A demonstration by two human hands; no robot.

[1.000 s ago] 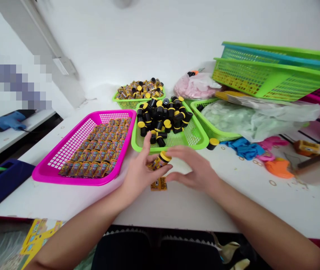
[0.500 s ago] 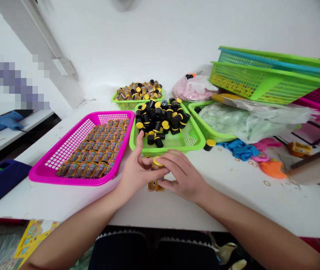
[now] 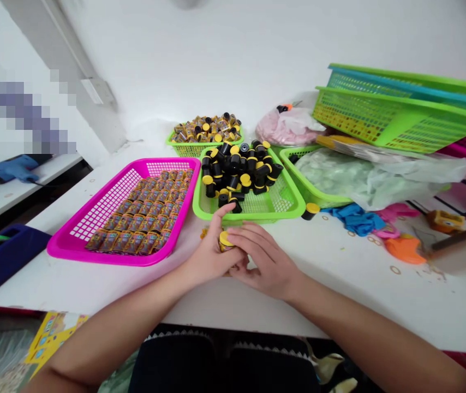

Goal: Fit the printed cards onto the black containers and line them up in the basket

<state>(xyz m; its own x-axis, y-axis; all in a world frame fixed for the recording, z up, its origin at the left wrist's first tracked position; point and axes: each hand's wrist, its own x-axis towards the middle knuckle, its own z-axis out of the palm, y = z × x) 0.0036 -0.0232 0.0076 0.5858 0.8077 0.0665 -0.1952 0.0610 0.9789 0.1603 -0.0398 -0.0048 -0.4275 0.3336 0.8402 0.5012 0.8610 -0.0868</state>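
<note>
Above the front of the white table, a small canister [image 3: 226, 240] with a yellow lid stands upright between my two hands. My left hand [image 3: 210, 255] is closed around its left side, with the index finger raised. My right hand [image 3: 266, 263] closes on it from the right, its fingertips at the lid and side. Most of the canister's body is hidden by my fingers. A bit of orange printed label [image 3: 203, 233] shows just behind my left hand. Beyond my hands, a green basket [image 3: 286, 212] holds a heap of black canisters [image 3: 237, 164] with yellow lids.
A magenta basket [image 3: 57, 248] on the left holds rows of labelled canisters [image 3: 143, 210]. More labelled ones fill a green basket [image 3: 194, 150] behind. A loose canister [image 3: 310, 211], blue balloons [image 3: 353, 217], an orange balloon [image 3: 405, 248] and stacked baskets [image 3: 392, 128] are on the right.
My fingers have closed further around the canister, and the orange printed label that hung below it is now mostly out of sight. My left index finger has bent lower. The view has shifted slightly.
</note>
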